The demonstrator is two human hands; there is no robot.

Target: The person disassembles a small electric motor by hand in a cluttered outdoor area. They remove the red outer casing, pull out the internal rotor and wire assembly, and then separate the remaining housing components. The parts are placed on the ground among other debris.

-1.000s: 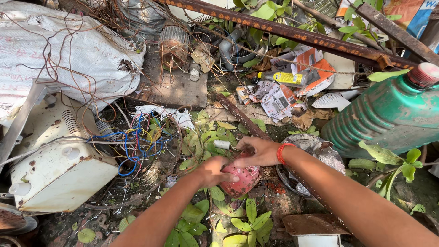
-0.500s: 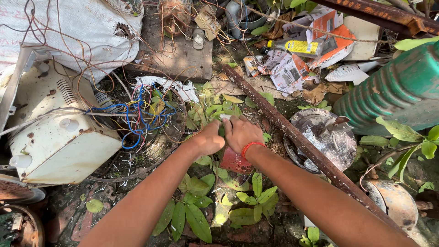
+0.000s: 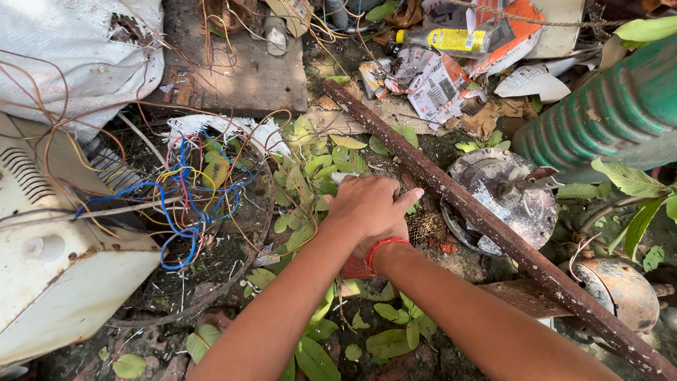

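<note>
Both hands press on a reddish object (image 3: 356, 268) among weeds: the left hand (image 3: 370, 204) lies fingers-flat over the right hand (image 3: 384, 236), whose grip is hidden; the rusty pipe (image 3: 493, 229) just right could scrape skin.

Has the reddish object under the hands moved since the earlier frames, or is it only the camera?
Cannot tell. The left hand lies over the right hand, hiding most of the reddish object; it sits beside the rusty bar as before.
</note>
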